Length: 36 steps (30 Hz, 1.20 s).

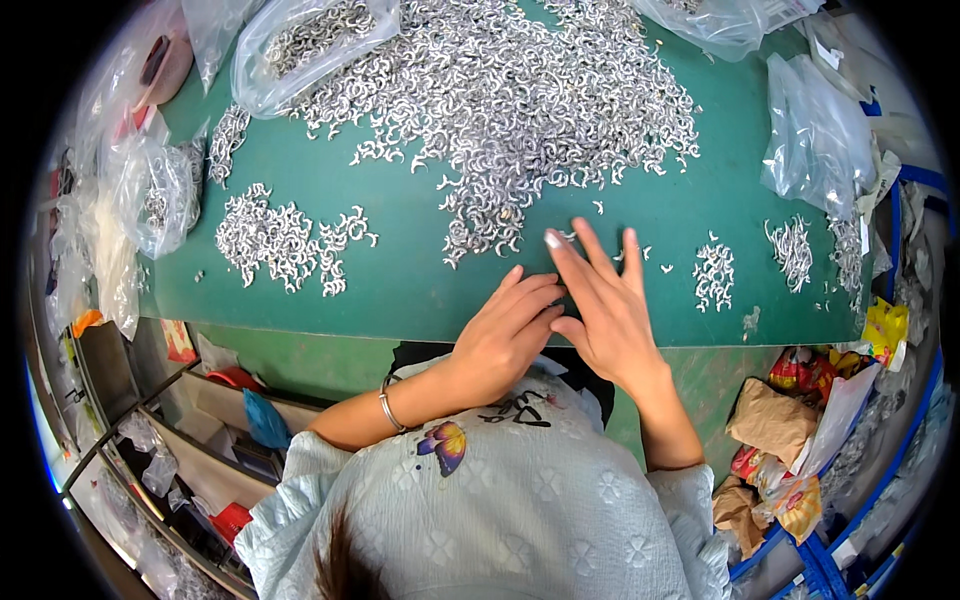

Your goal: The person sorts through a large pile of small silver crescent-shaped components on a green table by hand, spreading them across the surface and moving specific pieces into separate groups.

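Over the green tabletop (400, 300), close to its near edge, my two hands almost meet. My right hand (605, 315) is palm down with its fingers spread, just below the tip of a big heap of small silvery crescent-shaped pieces (560, 110). A few loose crescents lie by its fingertips. My left hand (508, 325) is beside it, fingers curled and close together near the right thumb; whatever is under them is hidden. A smaller pile of crescents (275, 240) lies to the left, and a little cluster (714, 275) to the right.
Clear plastic bags, one with crescents inside (320, 50), stand at the far left; another bag (815, 135) lies at the right. Two more small piles (790, 252) sit near the right edge. Below are a shelf with drawers (200, 420) and crumpled paper bags (770, 420).
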Each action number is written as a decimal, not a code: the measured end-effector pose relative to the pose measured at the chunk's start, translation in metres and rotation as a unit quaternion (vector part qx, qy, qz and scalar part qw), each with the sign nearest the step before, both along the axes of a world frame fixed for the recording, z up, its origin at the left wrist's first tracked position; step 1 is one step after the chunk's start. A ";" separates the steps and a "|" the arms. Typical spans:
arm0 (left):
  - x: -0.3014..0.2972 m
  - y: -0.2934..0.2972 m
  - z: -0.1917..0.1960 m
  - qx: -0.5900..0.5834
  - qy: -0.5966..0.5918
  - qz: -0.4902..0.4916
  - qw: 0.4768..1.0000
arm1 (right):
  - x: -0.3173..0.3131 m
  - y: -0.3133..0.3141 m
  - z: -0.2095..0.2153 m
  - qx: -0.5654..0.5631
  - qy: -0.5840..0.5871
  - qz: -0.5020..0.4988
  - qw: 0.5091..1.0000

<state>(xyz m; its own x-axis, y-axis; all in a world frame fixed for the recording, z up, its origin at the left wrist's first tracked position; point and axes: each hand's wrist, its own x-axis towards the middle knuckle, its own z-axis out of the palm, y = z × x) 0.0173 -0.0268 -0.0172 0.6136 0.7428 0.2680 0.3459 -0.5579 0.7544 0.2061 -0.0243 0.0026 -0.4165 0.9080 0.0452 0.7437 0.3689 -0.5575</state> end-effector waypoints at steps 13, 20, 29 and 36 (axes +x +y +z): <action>0.001 -0.003 -0.002 -0.012 0.003 0.044 0.999 | -0.005 0.008 -0.008 0.034 -0.069 -0.120 0.990; 0.003 -0.002 -0.003 -0.010 0.000 0.062 0.998 | 0.014 -0.019 -0.005 0.047 -0.164 -0.222 0.960; 0.005 -0.001 -0.002 0.020 0.001 0.075 0.997 | 0.016 -0.032 -0.001 -0.016 -0.100 -0.211 0.972; 0.004 0.000 0.005 0.004 0.005 0.063 0.998 | 0.023 -0.026 0.001 0.059 -0.106 -0.257 0.959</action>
